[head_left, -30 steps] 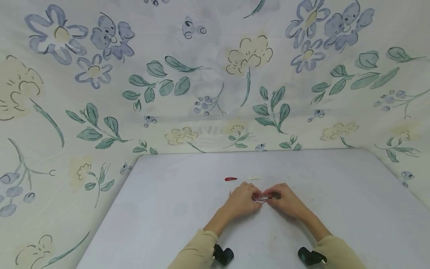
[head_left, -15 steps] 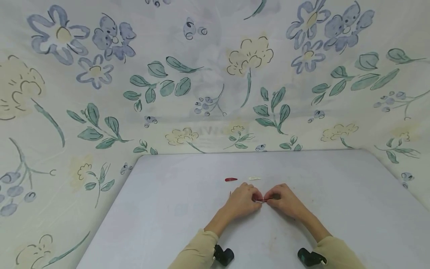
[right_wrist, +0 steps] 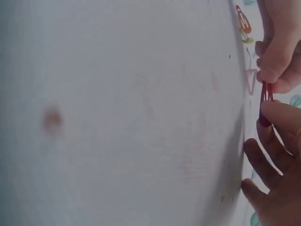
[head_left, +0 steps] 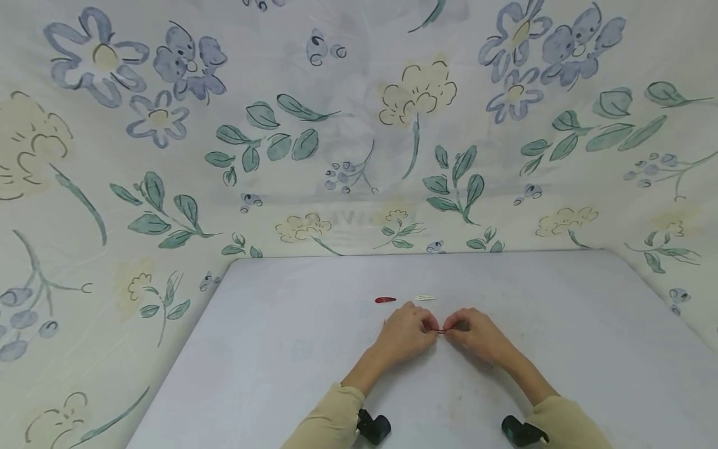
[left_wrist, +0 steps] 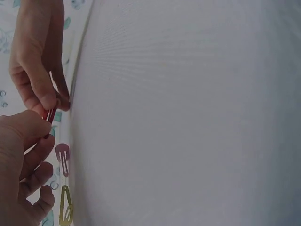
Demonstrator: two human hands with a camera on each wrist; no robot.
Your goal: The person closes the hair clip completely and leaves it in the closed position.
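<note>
White table [head_left: 269, 349], far corners rounded. Patterned backdrop [head_left: 359, 75] behind and both sides (blue flowers [head_left: 178, 42], yellow flowers [head_left: 417, 93], green leaves [head_left: 474, 186]). Light soft.

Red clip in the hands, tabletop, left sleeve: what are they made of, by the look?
Red clip: probably painted or coated metal, given its thin, narrow red strips; plastic possible, gloss unclear.
Tabletop: pale, matte; no grain shows, so laminate, painted board or a cover, can't tell.
Left sleeve: matte beige cloth, shown by soft folds; fibre unclear.
</note>
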